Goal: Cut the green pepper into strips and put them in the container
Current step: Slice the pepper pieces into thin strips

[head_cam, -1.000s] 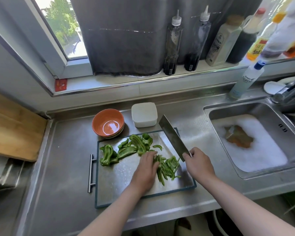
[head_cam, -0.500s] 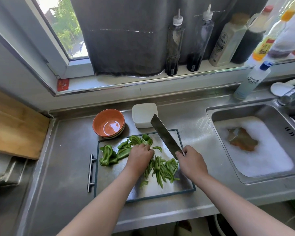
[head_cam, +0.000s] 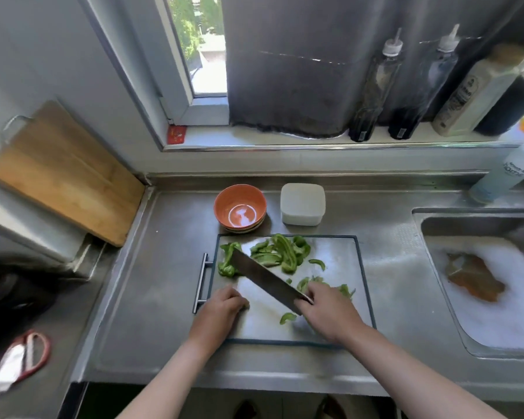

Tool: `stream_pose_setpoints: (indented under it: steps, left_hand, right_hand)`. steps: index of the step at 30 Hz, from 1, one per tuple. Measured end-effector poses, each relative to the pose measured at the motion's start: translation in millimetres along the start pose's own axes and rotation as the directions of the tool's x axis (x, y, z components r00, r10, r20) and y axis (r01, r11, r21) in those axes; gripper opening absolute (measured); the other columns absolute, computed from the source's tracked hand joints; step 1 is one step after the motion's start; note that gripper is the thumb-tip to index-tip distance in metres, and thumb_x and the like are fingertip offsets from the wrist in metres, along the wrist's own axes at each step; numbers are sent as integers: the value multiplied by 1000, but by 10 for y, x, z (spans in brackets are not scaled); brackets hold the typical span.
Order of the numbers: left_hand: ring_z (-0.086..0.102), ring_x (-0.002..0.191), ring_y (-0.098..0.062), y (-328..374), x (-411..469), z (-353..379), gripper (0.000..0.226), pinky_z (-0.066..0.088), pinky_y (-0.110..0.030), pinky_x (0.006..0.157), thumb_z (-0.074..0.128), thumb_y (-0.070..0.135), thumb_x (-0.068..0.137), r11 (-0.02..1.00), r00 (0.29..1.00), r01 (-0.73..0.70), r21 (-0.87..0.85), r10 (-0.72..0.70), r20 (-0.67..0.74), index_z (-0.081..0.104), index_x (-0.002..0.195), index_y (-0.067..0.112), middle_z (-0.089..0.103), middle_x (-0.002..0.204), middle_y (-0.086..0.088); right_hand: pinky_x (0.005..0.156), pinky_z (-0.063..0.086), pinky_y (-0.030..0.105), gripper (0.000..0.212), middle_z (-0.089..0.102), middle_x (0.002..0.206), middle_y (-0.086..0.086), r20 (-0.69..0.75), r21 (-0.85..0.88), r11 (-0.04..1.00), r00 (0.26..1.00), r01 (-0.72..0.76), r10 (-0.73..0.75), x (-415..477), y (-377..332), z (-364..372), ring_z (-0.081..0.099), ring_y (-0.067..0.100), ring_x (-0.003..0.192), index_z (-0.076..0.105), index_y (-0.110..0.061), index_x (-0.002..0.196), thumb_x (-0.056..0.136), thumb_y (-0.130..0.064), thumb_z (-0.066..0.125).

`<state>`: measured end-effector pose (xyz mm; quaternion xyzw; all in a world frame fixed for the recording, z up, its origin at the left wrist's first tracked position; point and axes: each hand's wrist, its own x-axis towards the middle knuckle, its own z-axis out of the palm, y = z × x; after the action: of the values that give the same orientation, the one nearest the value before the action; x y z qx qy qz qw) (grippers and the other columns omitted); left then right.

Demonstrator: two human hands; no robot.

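Right hand [head_cam: 330,313] fingers clamped on knife [head_cam: 263,279] handle. Blade slants up-left over steel cutting board [head_cam: 339,255] and hides part of the leftmost pepper piece. Left hand [head_cam: 221,309] fingers curled at board's near-left edge; can't tell if holding anything. Green pepper pieces [head_cam: 285,252] on board's far side, cut strips [head_cam: 345,290] just beside right hand. White container [head_cam: 302,204] and orange bowl [head_cam: 239,207] on tabletop [head_cam: 164,267] behind board; sink [head_cam: 466,212] to the right. Since half a second ago: blade swung left, left hand off the pile.

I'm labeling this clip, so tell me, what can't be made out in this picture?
Head view:
- Knife: handle hidden inside the right hand.
- Left hand: its curled fingers hide whether it holds anything.
- Some pepper strips: covered by the right hand.
- White container: contents not visible.
- White bottle: cut off by the right edge.
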<state>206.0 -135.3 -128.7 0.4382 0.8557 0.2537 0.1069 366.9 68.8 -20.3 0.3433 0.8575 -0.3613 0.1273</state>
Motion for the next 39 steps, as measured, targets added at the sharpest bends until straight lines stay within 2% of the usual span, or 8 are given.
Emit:
stream_pose_setpoints:
  steps: [2,7,10,15,20,25,31,39]
  left_hand:
    - [53,92,-3,-79,-87,-4,24,48,-24,73,55,44,93,994,995,94,-54,-96,-40,75,94,31,57,100,16]
    - [58,91,-9,-98,-275,63,8,46,-21,80,67,15,93,969,935,177,-173,-221,-276,71,100,18,62,97,9]
    - [57,90,-11,-132,-378,114,8,46,-20,80,61,20,95,986,948,87,-140,-125,-293,69,98,17,60,96,8]
    - [58,83,-22,-196,-337,227,7,52,-36,64,67,16,89,997,955,-59,45,69,-288,73,91,13,64,91,-1]
    - [60,81,-25,-185,-269,271,17,54,-36,64,62,27,92,997,935,-43,61,61,-349,74,87,15,68,89,-1]
    - [59,82,-25,-151,-252,298,24,51,-33,69,58,31,92,997,920,-16,70,42,-389,75,86,16,68,91,-4]
    - [55,88,-21,-94,-213,238,22,46,-28,74,59,24,88,990,871,-77,119,125,-474,77,83,12,72,87,-8]
    - [54,86,-20,-79,-214,229,21,46,-28,71,60,25,86,992,873,-72,108,115,-473,77,81,14,72,87,-7]
  right_hand:
    - [55,34,33,29,56,74,-6,30,-56,998,999,30,-28,-11,-91,126,51,14,67,44,-26,76,95,-43,55]
    - [53,32,33,25,56,78,-6,36,-194,978,997,72,-67,0,-261,355,53,22,71,44,-26,82,98,-44,49]
    - [58,38,34,21,57,81,-3,38,-248,962,993,116,-110,37,-327,432,53,24,74,45,-25,90,100,-43,46]
    - [62,41,35,16,66,90,4,52,-290,945,988,152,-143,100,-377,563,59,28,80,45,-25,97,102,-40,43]
    - [63,41,35,19,70,96,4,95,-310,933,982,184,-162,71,-372,651,63,29,88,53,-28,112,104,-38,40]
    - [63,43,36,20,68,89,2,100,-306,926,975,220,-199,31,-358,681,62,29,85,58,-29,98,102,-34,39]
    - [58,40,37,21,68,84,4,52,-381,883,960,273,-274,-98,-371,744,62,31,79,56,-26,103,102,-32,36]
    - [63,50,39,20,66,84,2,26,-373,906,978,203,-208,-181,-304,796,61,31,76,54,-25,97,100,-26,35]
